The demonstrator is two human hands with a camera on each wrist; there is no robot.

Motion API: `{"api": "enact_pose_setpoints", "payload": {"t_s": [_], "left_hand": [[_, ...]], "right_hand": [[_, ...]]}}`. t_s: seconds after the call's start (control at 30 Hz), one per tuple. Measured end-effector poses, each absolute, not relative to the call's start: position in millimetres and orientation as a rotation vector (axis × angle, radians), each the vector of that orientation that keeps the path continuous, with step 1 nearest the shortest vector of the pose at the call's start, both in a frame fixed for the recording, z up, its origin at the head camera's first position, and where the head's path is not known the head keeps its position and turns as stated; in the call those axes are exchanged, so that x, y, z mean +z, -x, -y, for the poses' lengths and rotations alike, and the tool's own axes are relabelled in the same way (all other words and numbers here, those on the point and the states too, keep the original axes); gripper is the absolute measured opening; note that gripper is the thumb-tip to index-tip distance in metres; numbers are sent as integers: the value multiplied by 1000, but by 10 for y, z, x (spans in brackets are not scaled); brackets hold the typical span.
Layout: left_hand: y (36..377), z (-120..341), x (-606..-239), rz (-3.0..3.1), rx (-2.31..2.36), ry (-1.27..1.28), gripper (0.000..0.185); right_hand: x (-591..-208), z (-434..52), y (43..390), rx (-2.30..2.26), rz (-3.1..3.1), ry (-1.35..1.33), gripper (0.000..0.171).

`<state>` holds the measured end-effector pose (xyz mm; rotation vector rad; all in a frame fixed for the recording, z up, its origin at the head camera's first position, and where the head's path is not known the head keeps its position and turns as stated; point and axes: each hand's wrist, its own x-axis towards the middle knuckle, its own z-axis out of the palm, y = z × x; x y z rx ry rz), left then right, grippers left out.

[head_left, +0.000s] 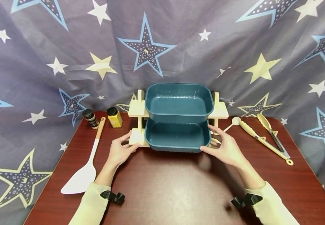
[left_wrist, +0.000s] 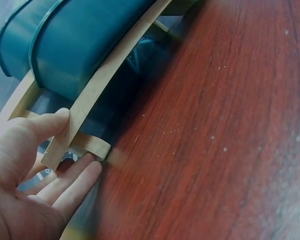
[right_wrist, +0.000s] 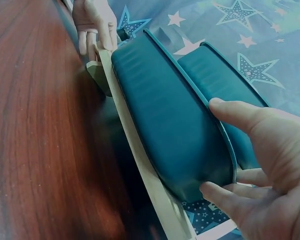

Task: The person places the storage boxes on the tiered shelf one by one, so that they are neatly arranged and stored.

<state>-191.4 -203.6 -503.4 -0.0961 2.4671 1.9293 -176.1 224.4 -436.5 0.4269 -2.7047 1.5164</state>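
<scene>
A two-tier wooden rack stands at the back of the table, with one dark teal rectangular bin on each tier. My left hand pinches the left end of the lower shelf; its thumb lies on top and its fingers reach below. On the right, my right hand holds the right end of the lower bin, thumb at the rim and a fingertip low on its side. Above and slightly behind sits the upper bin. Both bins look bare inside.
Left of the rack lie a white spatula with a wooden handle, a dark-capped spice jar and a yellow spice bottle. On the right are cream-tipped tongs and a small cream spoon. A star-patterned cloth hangs behind.
</scene>
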Motion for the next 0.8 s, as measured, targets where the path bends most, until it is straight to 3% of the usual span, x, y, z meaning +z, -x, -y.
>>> {"api": "enact_pose_setpoints", "payload": {"t_s": [0.8], "left_hand": [[1922, 2020, -5037, -2490, 1917, 106, 77]], "right_hand": [[-4357, -2218, 1728, 1440, 2697, -422, 91]]}}
